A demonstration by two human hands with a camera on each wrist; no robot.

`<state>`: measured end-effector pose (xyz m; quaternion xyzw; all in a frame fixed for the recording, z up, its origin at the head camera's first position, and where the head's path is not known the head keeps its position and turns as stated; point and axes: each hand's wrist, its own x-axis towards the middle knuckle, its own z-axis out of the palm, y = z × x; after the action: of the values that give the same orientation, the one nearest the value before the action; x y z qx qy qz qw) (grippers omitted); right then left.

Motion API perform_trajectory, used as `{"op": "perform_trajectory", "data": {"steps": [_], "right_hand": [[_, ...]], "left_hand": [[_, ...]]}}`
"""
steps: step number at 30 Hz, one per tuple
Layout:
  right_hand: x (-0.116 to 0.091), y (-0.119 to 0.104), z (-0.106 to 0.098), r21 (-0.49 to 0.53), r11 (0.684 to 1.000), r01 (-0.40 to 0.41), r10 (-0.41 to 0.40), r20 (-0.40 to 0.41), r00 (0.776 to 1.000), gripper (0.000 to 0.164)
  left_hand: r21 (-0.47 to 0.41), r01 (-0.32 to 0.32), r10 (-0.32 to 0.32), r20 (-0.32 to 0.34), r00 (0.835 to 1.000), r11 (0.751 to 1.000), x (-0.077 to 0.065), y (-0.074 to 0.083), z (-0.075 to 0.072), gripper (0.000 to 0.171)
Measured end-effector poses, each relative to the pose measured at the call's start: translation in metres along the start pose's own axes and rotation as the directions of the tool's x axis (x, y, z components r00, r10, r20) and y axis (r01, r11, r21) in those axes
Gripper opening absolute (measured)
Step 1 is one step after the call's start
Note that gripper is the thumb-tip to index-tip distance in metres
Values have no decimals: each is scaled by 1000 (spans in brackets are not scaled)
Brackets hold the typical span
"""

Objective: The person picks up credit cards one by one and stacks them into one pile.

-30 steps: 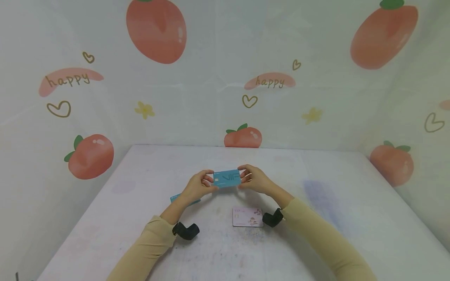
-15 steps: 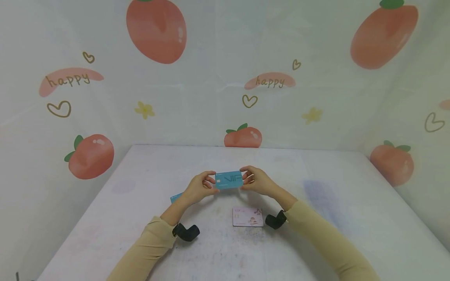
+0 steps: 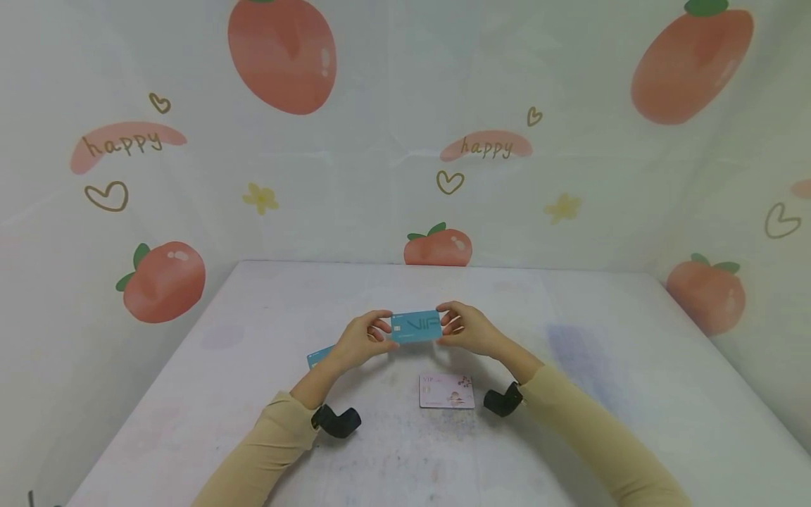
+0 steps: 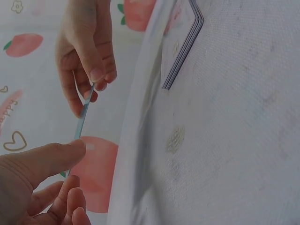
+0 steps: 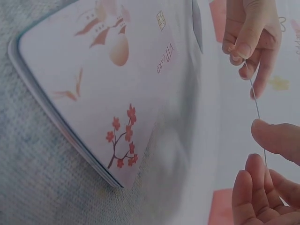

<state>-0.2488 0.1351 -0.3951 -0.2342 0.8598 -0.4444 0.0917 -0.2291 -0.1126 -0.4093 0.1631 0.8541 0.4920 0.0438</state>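
Note:
A blue plastic card (image 3: 416, 327) with "VIP" lettering is held up above the table, its printed face toward the head camera. My left hand (image 3: 362, 341) pinches its left end between thumb and fingers, and my right hand (image 3: 472, 331) pinches the opposite end the same way. Edge-on, the card (image 4: 83, 117) shows as a thin strip in the left wrist view. Below the hands lies a small stack of pink-white VIP cards (image 3: 446, 391), its layered edge plain in the right wrist view. Another blue card (image 3: 319, 357) rests on the table, partly hidden behind my left wrist.
A white cloth with faint stains covers the table (image 3: 393, 451). Behind it and at both sides hang white curtains (image 3: 361, 183) printed with red fruit, hearts and "happy". Each wrist wears a black camera mount (image 3: 337, 421).
Both hands have shifted slightly right and a little lower in the head view, carrying the blue card with them. The cards on the table have stayed put.

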Motion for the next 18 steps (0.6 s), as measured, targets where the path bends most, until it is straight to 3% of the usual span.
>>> {"op": "perform_trajectory", "data": {"steps": [18], "right_hand": [[-13, 3, -5, -23, 1000, 7, -7, 9, 1000, 51]], "left_hand": [[31, -34, 34, 11, 999, 999, -3, 3, 6, 57]]}}
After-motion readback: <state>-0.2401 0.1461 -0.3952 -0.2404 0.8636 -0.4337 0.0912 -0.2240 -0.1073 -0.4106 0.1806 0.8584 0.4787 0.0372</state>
